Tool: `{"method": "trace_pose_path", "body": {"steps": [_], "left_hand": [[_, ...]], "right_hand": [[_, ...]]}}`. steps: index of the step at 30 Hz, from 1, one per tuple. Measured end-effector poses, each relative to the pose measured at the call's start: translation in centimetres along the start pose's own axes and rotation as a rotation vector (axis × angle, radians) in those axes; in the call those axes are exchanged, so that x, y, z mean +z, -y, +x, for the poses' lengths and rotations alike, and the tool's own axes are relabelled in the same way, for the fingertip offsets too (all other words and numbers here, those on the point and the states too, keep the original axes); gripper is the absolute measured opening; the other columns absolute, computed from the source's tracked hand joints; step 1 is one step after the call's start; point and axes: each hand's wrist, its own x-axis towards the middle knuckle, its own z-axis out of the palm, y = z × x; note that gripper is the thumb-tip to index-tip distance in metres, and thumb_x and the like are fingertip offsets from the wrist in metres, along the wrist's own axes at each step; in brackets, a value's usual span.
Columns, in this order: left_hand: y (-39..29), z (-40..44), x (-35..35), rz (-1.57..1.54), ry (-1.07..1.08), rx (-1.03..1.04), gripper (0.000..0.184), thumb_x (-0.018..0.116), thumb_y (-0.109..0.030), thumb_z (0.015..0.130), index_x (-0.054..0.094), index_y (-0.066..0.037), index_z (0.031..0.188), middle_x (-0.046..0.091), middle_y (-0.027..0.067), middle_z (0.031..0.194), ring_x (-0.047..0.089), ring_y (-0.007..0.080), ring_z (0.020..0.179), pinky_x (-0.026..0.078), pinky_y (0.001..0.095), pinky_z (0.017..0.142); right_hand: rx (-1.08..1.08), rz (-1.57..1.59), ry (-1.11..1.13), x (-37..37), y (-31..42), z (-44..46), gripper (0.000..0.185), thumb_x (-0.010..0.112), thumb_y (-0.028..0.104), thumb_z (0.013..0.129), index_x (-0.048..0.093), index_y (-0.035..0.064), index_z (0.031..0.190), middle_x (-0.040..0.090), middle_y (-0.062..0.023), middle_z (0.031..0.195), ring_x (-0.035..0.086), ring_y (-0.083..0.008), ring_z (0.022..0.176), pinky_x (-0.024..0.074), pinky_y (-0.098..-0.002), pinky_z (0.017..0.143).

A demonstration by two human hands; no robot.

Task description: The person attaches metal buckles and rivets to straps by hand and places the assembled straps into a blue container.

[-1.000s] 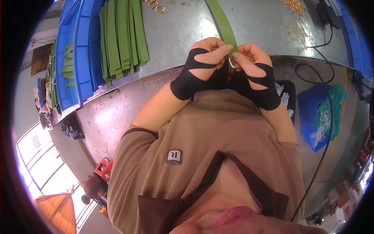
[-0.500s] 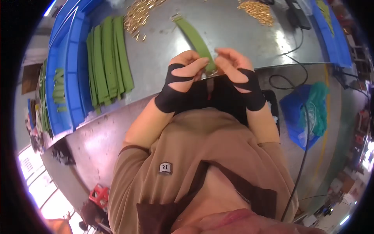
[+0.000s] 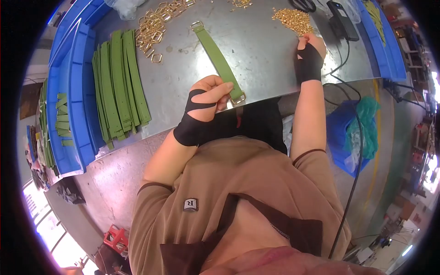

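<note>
At the near edge of the counter [image 3: 178, 78], head view: my left hand [image 3: 206, 100] has thumb and fingers clamped on a green strap [image 3: 215, 54], just short of its near metal frame [image 3: 239, 98]. A far frame [image 3: 197, 26] sits at the other end. My right hand [image 3: 312, 54] is at a pile of small gold-coloured pieces [image 3: 293, 20]; whether its fingers grip any, I cannot tell. Stacked green straps [image 3: 117, 85] lie leftward.

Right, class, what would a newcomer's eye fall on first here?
Probably the row of green straps along the left of the table. Then the heap of small gold pieces at the right hand, and the single strap in the left hand.
</note>
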Motion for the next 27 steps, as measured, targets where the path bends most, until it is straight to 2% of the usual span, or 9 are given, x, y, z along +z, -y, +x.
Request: {"method": "trace_pose_path", "body": {"steps": [7,9,10,12,13,17,20,22,27], "left_hand": [[0.2,0.6,-0.4,0.021,-0.001,0.014,0.015,0.067,-0.013,0.090,0.059,0.000,0.085,0.056,0.0013,0.066,0.044,0.0074,0.053,0.033,0.0226,0.048],[0.0,0.6,-0.2,0.024,0.001,0.029,0.015,0.067,-0.013,0.090,0.059,0.000,0.085,0.056,0.0014,0.066,0.044,0.0074,0.053,0.033,0.0226,0.048],[0.0,0.6,-0.1,0.028,0.000,0.040,0.015,0.067,-0.013,0.090,0.060,0.000,0.086,0.056,0.0015,0.066,0.044,0.0075,0.053,0.034,0.0225,0.048],[0.0,0.9,0.0,0.037,-0.002,0.035,0.015,0.067,-0.013,0.090,0.060,0.000,0.086,0.056,0.0015,0.066,0.045,0.0075,0.053,0.034,0.0225,0.049],[-0.1,1.1,0.1,0.047,-0.003,0.032,0.015,0.066,-0.014,0.090,0.060,0.000,0.087,0.056,0.0015,0.067,0.045,0.0076,0.053,0.034,0.0225,0.049],[-0.1,1.9,0.7,0.074,-0.035,0.093,0.017,0.068,-0.012,0.091,0.058,0.000,0.086,0.054,0.0028,0.066,0.044,0.0095,0.052,0.032,0.0231,0.048],[0.0,2.3,0.8,0.093,-0.055,0.110,0.017,0.067,-0.012,0.091,0.060,0.002,0.087,0.055,0.0023,0.067,0.045,0.0086,0.054,0.033,0.0229,0.049],[0.1,2.4,1.1,0.117,-0.082,0.146,0.018,0.068,-0.013,0.090,0.060,0.003,0.085,0.055,0.0017,0.067,0.045,0.0079,0.054,0.033,0.0226,0.050],[1.1,2.5,1.1,0.160,-0.090,0.220,0.017,0.067,-0.013,0.089,0.060,0.001,0.083,0.056,0.0017,0.067,0.045,0.0067,0.053,0.032,0.0222,0.049]], "right_hand": [[-0.045,-0.052,0.029,-0.7,0.4,0.5,0.013,0.061,0.017,0.086,0.067,0.0050,0.085,0.066,-0.0179,0.082,0.064,-0.0377,0.075,0.0522,-0.0444,0.071],[-0.093,0.225,0.044,-1.4,0.5,-0.2,0.012,0.063,0.015,0.087,0.065,0.0027,0.087,0.065,-0.0134,0.077,0.065,-0.0289,0.070,0.0518,-0.0378,0.065],[-0.093,0.225,0.045,-2.2,1.3,-0.8,0.012,0.063,0.015,0.087,0.065,0.0027,0.087,0.065,-0.0134,0.077,0.065,-0.0289,0.070,0.0518,-0.0378,0.065],[0.210,0.842,0.339,-3.6,3.3,-2.5,0.012,0.066,0.013,0.087,0.063,0.0014,0.089,0.063,-0.0060,0.074,0.063,-0.0165,0.067,0.0490,-0.0288,0.062],[0.221,1.023,0.365,-4.3,4.5,-3.5,0.015,0.070,0.013,0.088,0.064,0.0009,0.095,0.062,-0.0016,0.075,0.060,-0.0090,0.068,0.0471,-0.0232,0.062],[0.351,1.165,0.641,-6.2,6.6,-6.9,0.017,0.067,0.010,0.091,0.067,-0.0031,0.101,0.067,-0.0066,0.078,0.062,-0.0117,0.069,0.0494,-0.0240,0.066],[0.381,1.235,0.768,-8.0,8.9,-9.5,0.016,0.067,0.009,0.091,0.067,-0.0031,0.102,0.069,-0.0074,0.080,0.064,-0.0122,0.070,0.0507,-0.0244,0.066],[0.477,1.310,0.867,-8.6,9.9,-10.8,0.014,0.066,0.005,0.092,0.068,-0.0027,0.103,0.070,-0.0084,0.081,0.065,-0.0128,0.071,0.0523,-0.0247,0.067],[0.352,1.332,0.904,-8.3,10.2,-12.5,0.012,0.065,-0.001,0.091,0.069,-0.0012,0.102,0.068,-0.0065,0.086,0.065,-0.0124,0.076,0.0517,-0.0237,0.072]]}}
